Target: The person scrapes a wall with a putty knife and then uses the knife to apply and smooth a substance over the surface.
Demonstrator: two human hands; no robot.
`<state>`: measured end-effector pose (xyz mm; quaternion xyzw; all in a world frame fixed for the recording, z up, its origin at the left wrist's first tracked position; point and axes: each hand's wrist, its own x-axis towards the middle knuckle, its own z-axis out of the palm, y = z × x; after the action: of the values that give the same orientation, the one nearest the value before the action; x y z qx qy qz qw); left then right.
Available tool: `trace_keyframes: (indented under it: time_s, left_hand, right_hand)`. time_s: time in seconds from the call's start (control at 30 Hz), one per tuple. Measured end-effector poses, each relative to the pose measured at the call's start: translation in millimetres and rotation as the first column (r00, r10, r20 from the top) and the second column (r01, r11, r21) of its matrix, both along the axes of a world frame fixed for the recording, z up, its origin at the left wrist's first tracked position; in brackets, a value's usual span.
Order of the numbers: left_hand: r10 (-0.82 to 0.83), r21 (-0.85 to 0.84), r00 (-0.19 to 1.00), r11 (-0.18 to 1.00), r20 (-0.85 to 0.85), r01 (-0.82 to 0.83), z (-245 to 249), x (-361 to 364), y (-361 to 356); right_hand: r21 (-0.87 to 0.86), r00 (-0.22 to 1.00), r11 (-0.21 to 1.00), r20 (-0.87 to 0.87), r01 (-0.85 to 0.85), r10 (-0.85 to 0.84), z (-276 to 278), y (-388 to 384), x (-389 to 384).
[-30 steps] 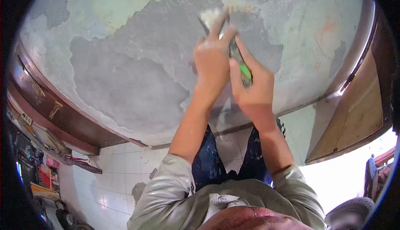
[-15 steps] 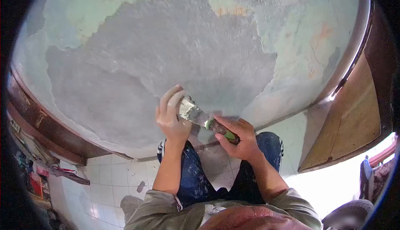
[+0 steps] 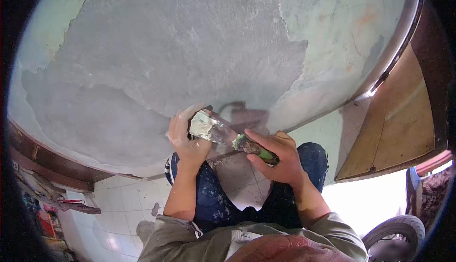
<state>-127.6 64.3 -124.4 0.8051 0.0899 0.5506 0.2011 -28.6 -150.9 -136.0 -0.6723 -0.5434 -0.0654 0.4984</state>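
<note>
My right hand [image 3: 279, 156] is wrapped round the green and dark handle of a putty knife [image 3: 220, 133]. Pale putty [image 3: 202, 125] coats the front of its blade, which points up and left to my left hand [image 3: 182, 131]. That left hand is closed, its whitened fingers curled about a dark-edged thing mostly hidden behind the blade; I cannot tell what it is. Both hands are low in front of a wall [image 3: 175, 48] bearing a large grey patch with ragged borders. Pale green, flaking paint surrounds this patch.
Below are my paint-spotted jeans [image 3: 213, 193] and white floor tiles [image 3: 118, 198]. A brown wooden board [image 3: 387, 124] leans at the right, with a tyre [image 3: 403, 226] below it. Dark wooden edging [image 3: 57, 162] and cluttered items [image 3: 47, 214] stand at the left.
The view has shifted, so the wall patch sits higher and farther left. My left hand has turned, and more of the putty-coated blade shows beside it. The right hand keeps its grip.
</note>
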Motion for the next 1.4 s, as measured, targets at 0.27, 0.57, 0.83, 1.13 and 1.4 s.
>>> trace_keyframes:
  time_s: [0.27,0.57,0.83,1.13,1.4]
  left_hand:
    - [-0.217,-0.267,0.973,0.936,0.076,0.229,-16.2,9.8,-4.7]
    - [-0.245,-0.515,0.959,0.809,0.145,0.284,3.9,4.1,-21.0]
    - [-0.166,-0.301,0.980,0.934,0.113,0.193,-6.6,6.5,-16.0]
    - [-0.116,-0.327,0.988,0.934,0.103,0.144,-10.1,2.9,-9.1]
    - [-0.095,-0.268,0.981,0.953,0.172,0.139,-16.0,5.2,-3.6]
  right_hand:
    - [0.063,0.992,0.992,-0.055,0.113,-0.109,-1.7,-2.1,6.9]
    - [0.043,0.964,0.972,-0.147,0.231,-0.222,2.8,-8.8,1.9]
    - [0.111,0.978,0.978,-0.138,0.175,-0.159,-5.0,-5.0,7.6]
    - [0.130,0.984,0.978,-0.081,0.165,-0.156,-5.7,1.4,9.2]
    - [0.047,0.972,0.976,-0.111,0.213,-0.206,-4.0,-1.8,8.6]
